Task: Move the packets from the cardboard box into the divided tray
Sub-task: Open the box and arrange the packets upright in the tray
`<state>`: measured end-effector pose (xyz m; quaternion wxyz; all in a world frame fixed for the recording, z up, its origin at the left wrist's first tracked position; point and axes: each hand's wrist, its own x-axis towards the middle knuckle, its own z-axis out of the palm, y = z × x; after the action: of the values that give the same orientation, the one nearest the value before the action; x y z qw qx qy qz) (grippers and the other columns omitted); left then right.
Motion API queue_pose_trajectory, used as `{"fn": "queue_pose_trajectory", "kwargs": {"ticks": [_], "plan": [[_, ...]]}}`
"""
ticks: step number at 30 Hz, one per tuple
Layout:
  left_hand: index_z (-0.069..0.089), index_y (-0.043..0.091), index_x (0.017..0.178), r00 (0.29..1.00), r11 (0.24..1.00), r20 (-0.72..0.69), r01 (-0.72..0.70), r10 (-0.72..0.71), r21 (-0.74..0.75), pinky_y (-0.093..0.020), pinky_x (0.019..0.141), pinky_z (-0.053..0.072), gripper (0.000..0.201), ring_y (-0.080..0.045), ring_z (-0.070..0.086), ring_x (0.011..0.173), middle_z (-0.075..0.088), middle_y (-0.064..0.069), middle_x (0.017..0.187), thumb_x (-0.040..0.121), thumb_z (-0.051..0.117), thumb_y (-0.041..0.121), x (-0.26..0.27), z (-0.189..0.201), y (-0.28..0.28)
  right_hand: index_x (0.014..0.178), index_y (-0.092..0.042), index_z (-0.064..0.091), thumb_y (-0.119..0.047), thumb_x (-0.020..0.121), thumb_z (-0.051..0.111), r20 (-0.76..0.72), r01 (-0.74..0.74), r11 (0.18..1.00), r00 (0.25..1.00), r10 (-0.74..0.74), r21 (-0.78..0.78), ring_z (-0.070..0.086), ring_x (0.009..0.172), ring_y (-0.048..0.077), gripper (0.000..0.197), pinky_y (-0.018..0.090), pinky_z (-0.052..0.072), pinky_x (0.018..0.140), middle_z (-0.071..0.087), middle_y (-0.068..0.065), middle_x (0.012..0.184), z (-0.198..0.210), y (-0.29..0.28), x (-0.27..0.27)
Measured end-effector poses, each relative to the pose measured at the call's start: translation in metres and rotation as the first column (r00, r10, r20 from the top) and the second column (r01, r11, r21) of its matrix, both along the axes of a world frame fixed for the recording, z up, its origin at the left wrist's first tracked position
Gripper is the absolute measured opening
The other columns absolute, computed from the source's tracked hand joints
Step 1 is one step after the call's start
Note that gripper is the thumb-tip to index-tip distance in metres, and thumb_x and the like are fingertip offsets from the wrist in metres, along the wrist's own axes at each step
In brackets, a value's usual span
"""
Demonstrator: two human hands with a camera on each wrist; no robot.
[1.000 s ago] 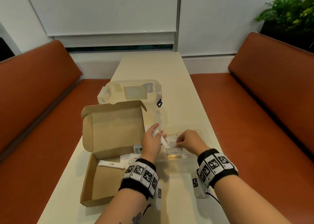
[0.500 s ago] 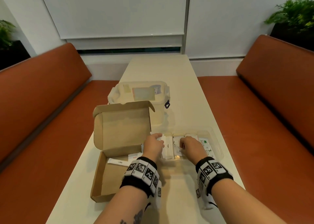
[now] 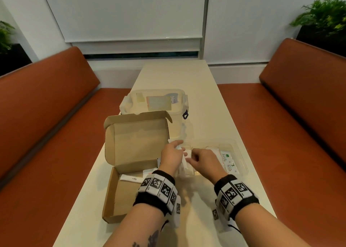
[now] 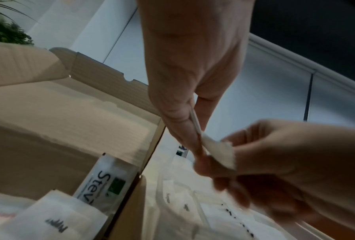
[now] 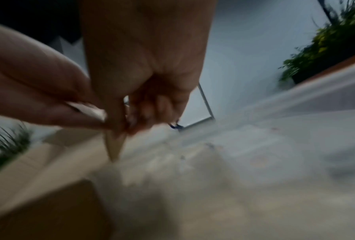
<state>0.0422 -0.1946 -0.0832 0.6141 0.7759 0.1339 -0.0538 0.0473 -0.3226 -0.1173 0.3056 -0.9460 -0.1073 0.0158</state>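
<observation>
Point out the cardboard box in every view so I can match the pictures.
Head: the cardboard box lies open, left of centre on the table, lid raised, beside the left hand.
Left wrist: it fills the left half, lid wall upright, packets at the bottom.
Right wrist: blurred brown shape, lower left, likely the box.
Shared landmark: the white packet pinched between both hands.

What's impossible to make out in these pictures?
- Tray dividers: in the head view, both hands cover the divided tray's left part.
- Right wrist view: motion blur smears everything below the right hand.
- Packet print: too small on the cardboard box's white packet.
</observation>
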Motion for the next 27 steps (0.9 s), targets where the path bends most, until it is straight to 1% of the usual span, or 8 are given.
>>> {"fn": "queue_pose_trajectory", "kwargs": {"ticks": [2,3,5,7,13,23,25,27], "plan": [[0.056,0.009,0.128,1.000,1.000,0.025,-0.003,0.003,-0.010,-0.025,0.072,0.052,0.043,-0.018,0.062,0.084,0.060,-0.011,0.109,0.093,0.038,-0.008,0.002,0.002,0.001,0.051,-0.023,0.055,-0.021,0.084,0.060,-0.200,-0.067,0.991,0.976,0.090,0.117,0.046,0.041,0.003,0.033,0.021,0.038,0.052,0.058,-0.005,0.051,0.008,0.012,-0.007],[0.057,0.009,0.127,0.999,1.000,0.034,-0.012,0.013,-0.024,-0.022,0.069,0.051,0.042,-0.017,0.060,0.083,0.060,-0.010,0.106,0.093,0.038,-0.008,0.003,0.003,0.002,0.055,-0.018,0.062,-0.024,0.085,0.061,-0.305,-0.090,0.986,0.943,0.131,0.143,0.047,0.038,0.003,0.031,0.019,0.040,0.047,0.062,-0.003,0.052,0.010,0.016,-0.011],[0.058,0.010,0.125,0.998,0.999,0.047,-0.037,0.039,-0.036,-0.021,0.069,0.051,0.040,-0.016,0.060,0.082,0.060,-0.009,0.105,0.094,0.039,-0.007,0.004,0.003,0.005,0.064,-0.010,0.068,-0.033,0.088,0.061,-0.450,-0.115,0.978,0.874,0.182,0.173,0.049,0.036,0.006,0.034,0.017,0.043,0.043,0.064,-0.003,0.051,0.012,0.023,-0.018],[0.058,0.013,0.125,0.997,0.998,0.054,-0.051,0.053,-0.036,-0.022,0.070,0.052,0.040,-0.015,0.062,0.084,0.060,-0.007,0.105,0.094,0.040,-0.006,0.005,0.003,0.009,0.065,-0.009,0.067,-0.033,0.089,0.060,-0.518,-0.125,0.974,0.830,0.208,0.190,0.053,0.036,0.007,0.034,0.016,0.045,0.043,0.063,-0.003,0.051,0.012,0.030,-0.023],[0.059,0.013,0.124,0.994,0.994,0.072,-0.075,0.080,-0.076,-0.019,0.070,0.052,0.039,-0.011,0.061,0.081,0.059,-0.006,0.104,0.095,0.040,-0.005,0.005,0.001,0.017,0.061,-0.009,0.062,-0.017,0.087,0.062,-0.577,-0.153,0.978,0.791,0.206,0.140,0.055,0.035,0.005,0.027,0.016,0.046,0.043,0.060,-0.003,0.044,0.014,0.049,-0.029],[0.059,0.016,0.124,0.989,0.992,0.111,-0.092,0.101,-0.088,-0.016,0.067,0.052,0.038,-0.008,0.064,0.083,0.061,-0.006,0.107,0.096,0.041,-0.002,0.005,-0.001,0.026,0.055,-0.012,0.056,-0.011,0.089,0.059,-0.507,-0.152,0.968,0.829,0.235,0.200,0.050,0.030,0.001,0.034,0.012,0.042,0.039,0.053,-0.008,0.034,0.006,0.071,-0.034],[0.060,0.017,0.123,0.987,0.989,0.116,-0.096,0.109,-0.109,-0.016,0.066,0.053,0.038,-0.008,0.064,0.082,0.061,-0.006,0.108,0.096,0.041,-0.002,0.004,-0.001,0.025,0.057,-0.010,0.058,-0.010,0.089,0.058,-0.499,-0.151,0.968,0.835,0.234,0.201,0.049,0.030,0.002,0.032,0.013,0.044,0.040,0.055,-0.006,0.038,0.007,0.070,-0.034],[0.060,0.017,0.122,0.985,0.981,0.135,-0.087,0.111,-0.172,-0.023,0.073,0.056,0.038,-0.011,0.065,0.082,0.062,-0.007,0.107,0.095,0.042,-0.003,0.003,0.000,0.022,0.068,-0.003,0.064,-0.009,0.088,0.059,-0.502,-0.127,0.972,0.838,0.213,0.200,0.050,0.032,0.002,0.022,0.015,0.045,0.041,0.059,-0.001,0.050,0.011,0.063,-0.033]]}}
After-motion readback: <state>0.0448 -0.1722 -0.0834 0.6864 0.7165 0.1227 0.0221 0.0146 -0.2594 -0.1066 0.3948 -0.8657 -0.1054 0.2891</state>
